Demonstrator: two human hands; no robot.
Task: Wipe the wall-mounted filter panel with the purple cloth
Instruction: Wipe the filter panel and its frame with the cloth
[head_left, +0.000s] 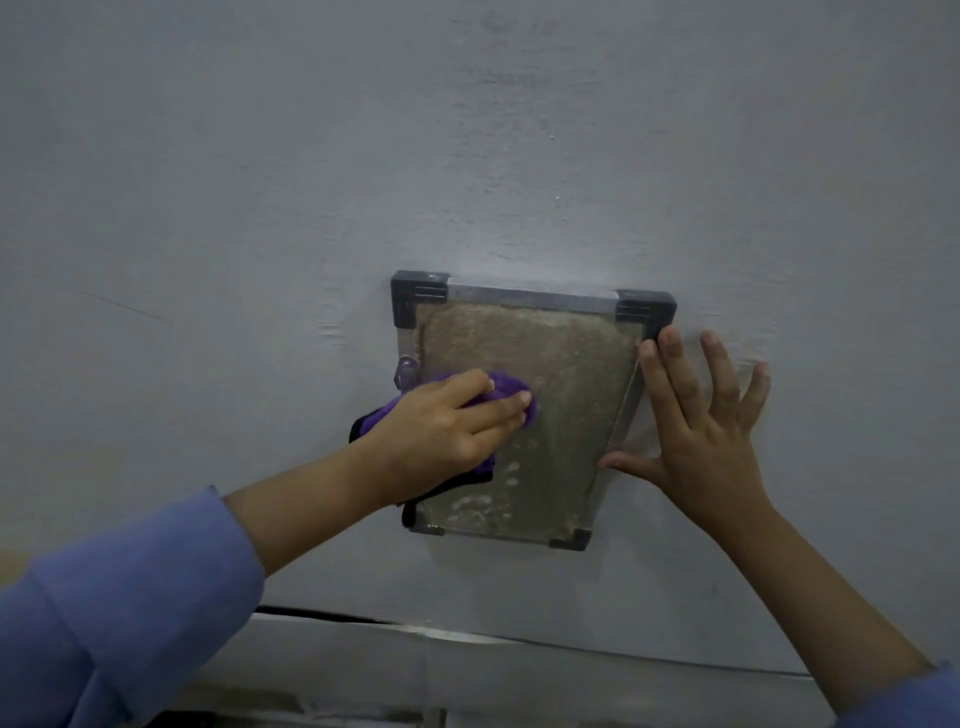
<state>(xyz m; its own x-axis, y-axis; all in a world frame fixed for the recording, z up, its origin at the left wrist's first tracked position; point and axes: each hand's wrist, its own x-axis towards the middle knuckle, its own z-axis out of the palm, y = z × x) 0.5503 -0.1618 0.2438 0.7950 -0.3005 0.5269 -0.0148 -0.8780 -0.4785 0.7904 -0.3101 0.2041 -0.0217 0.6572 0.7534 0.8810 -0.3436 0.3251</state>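
A filter panel (566, 374) hangs on the grey wall, with a metal frame, dark plastic corners and a dusty brown mesh marked by pale spots near its bottom. My left hand (447, 421) presses a bunched purple cloth (506, 387) against the mesh's left side, fingers lying over the cloth and pointing right. A dark edge of the cloth hangs below my wrist. My right hand (701, 421) lies flat with spread fingers against the wall and the panel's right frame edge, thumb at the lower right of the frame.
The painted wall (467, 156) fills the view above and around the panel. A ledge or seam (467, 636) runs across below the panel. Both my forearms wear blue sleeves (119, 618).
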